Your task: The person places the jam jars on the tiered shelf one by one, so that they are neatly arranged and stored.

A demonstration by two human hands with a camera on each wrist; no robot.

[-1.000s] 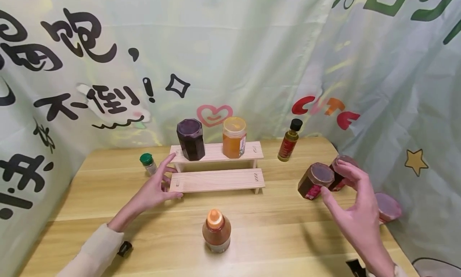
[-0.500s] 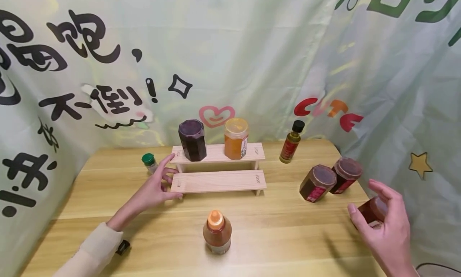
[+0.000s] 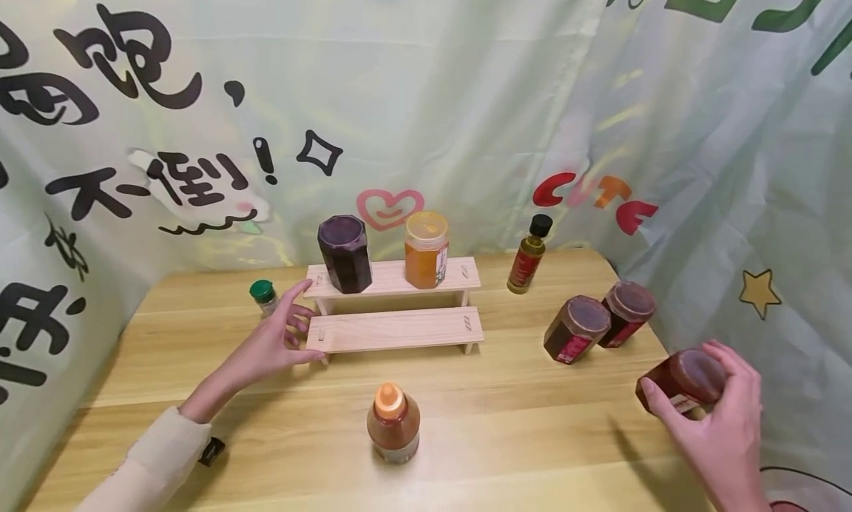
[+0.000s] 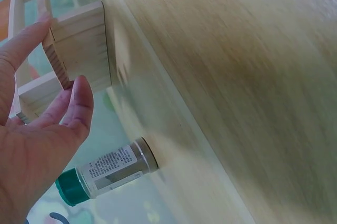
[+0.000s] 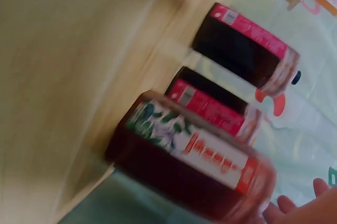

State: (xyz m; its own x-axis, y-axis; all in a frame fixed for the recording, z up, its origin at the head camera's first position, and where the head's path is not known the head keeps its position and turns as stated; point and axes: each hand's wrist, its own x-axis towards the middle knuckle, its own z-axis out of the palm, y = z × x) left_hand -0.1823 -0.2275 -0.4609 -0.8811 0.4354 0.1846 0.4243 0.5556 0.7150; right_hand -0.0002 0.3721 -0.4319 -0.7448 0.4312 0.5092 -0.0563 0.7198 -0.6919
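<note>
At the left end of the two-step wooden shelf [image 3: 393,331], my left hand [image 3: 266,345] holds the end between thumb and fingers. In the left wrist view the fingertips touch the shelf's side panel [image 4: 84,45]. My right hand [image 3: 722,423] grips a dark red jar [image 3: 688,379] by its lid end, near the table's right edge. The jar's white floral label shows in the right wrist view; whether its base touches the table I cannot tell. Two dark jars with pink labels, the nearer jar [image 3: 576,329] and the farther jar [image 3: 628,314], stand beyond it.
On the upper step stand a dark purple jar [image 3: 345,253] and an orange jar [image 3: 427,251]. A green-capped shaker [image 4: 108,171] is beside my left hand. An orange-capped squeeze bottle [image 3: 393,423] stands in front; a black-capped bottle [image 3: 529,254] stands back right.
My right hand has moved right and toward me, past the two pink-labelled jars, and closed around the dark red jar, now slightly shifted. The left hand stays at the shelf's end.
</note>
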